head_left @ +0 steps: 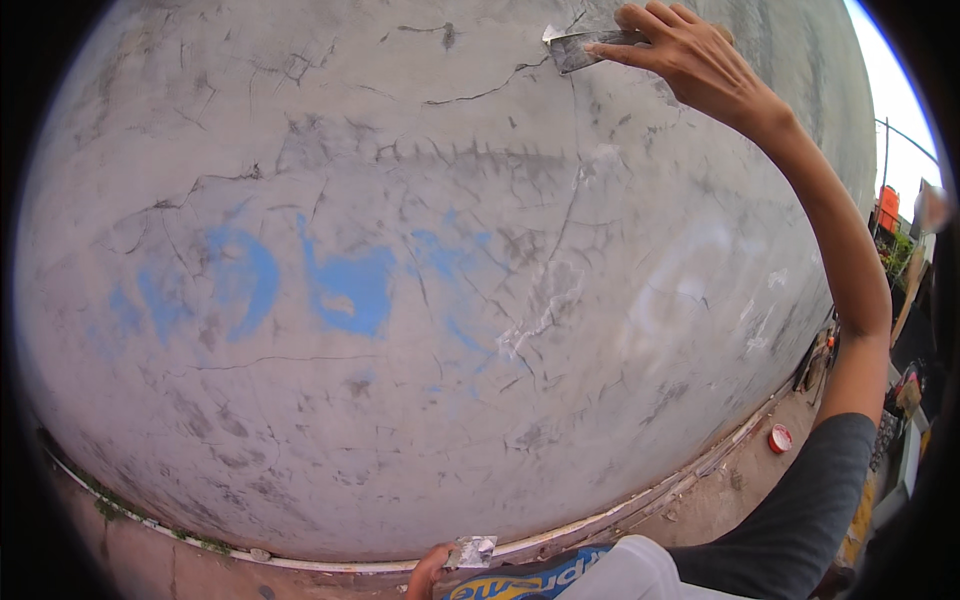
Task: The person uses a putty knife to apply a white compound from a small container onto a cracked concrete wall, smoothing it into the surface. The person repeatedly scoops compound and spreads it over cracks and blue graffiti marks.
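Note:
High on the cracked grey wall (pixel 480 400), my right hand (pixel 695 58) grips a putty knife (pixel 574 52), its index finger stretched along the blade. The blade lies against the wall at a crack, with a bit of white filler at its corner. Low in front of my body, my left hand (pixel 427 573) is closed on a flat metal scraper (pixel 473 551) smeared with white filler. Its handle and most of those fingers are hidden.
Faded blue paint (pixel 350 285) and thin white filler patches (pixel 540 310) mark the wall. A pale pipe (pixel 340 566) runs along its foot. On the ground to the right stands a small red-rimmed tub (pixel 780 438). An orange tank (pixel 888 208) shows farther off.

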Action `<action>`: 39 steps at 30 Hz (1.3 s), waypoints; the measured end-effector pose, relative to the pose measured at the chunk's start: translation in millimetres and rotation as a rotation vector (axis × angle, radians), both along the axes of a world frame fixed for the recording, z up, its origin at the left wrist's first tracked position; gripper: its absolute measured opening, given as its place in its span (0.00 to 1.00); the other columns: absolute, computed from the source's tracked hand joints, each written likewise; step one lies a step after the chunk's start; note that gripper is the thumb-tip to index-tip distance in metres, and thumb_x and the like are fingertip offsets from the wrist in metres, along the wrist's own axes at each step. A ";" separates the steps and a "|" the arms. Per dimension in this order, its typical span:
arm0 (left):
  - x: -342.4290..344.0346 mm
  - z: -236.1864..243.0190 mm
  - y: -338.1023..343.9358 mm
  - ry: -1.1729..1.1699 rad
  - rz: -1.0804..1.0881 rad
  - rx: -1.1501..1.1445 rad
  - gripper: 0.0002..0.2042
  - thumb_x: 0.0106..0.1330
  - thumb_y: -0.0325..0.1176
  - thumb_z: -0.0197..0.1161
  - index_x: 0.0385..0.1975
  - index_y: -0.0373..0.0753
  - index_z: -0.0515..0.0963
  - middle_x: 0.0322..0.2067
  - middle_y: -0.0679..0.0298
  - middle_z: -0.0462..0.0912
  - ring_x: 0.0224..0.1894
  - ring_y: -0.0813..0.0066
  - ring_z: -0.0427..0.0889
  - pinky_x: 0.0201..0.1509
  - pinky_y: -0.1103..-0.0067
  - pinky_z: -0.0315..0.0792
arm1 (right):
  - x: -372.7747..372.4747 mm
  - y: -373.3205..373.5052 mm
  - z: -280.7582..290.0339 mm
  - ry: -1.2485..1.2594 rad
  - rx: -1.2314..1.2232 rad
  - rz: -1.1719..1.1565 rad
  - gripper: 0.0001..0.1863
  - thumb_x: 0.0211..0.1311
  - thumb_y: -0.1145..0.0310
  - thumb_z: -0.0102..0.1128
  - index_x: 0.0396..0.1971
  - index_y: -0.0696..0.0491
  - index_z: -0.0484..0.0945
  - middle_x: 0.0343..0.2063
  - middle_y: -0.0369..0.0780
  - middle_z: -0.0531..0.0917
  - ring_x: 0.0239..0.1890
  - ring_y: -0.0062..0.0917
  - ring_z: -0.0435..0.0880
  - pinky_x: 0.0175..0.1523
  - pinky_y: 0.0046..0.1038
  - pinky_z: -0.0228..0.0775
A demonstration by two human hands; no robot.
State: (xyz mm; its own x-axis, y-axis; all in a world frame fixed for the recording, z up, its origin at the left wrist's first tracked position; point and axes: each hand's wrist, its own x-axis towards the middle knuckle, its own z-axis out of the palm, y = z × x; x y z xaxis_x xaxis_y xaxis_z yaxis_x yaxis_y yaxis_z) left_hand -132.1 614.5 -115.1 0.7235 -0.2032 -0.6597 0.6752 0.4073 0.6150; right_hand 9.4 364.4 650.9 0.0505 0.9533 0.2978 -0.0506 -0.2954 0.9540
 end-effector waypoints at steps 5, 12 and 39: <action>-3.5 -28.7 10.0 0.029 0.008 -0.034 0.10 0.64 0.34 0.49 0.35 0.36 0.75 0.27 0.64 0.79 0.25 0.76 0.77 0.21 0.77 0.69 | -7.9 -12.5 -1.9 -0.079 0.085 -0.035 0.20 0.55 0.75 0.55 0.47 0.38 0.77 0.37 0.36 0.73 0.35 0.24 0.72 0.38 0.25 0.67; -15.8 40.9 -11.6 0.050 -0.019 0.058 0.10 0.64 0.35 0.50 0.33 0.37 0.75 0.24 0.65 0.78 0.23 0.77 0.75 0.20 0.79 0.67 | -8.3 16.3 -1.8 -0.008 0.093 -0.001 0.20 0.54 0.78 0.52 0.45 0.40 0.78 0.36 0.37 0.73 0.36 0.25 0.72 0.38 0.25 0.67; -55.2 47.0 33.7 -0.165 -0.024 0.286 0.09 0.63 0.34 0.50 0.31 0.36 0.75 0.22 0.65 0.78 0.19 0.75 0.75 0.19 0.78 0.68 | 53.5 68.7 -159.2 0.392 0.981 0.727 0.25 0.59 0.84 0.49 0.54 0.47 0.75 0.39 0.41 0.66 0.26 0.22 0.70 0.35 0.24 0.67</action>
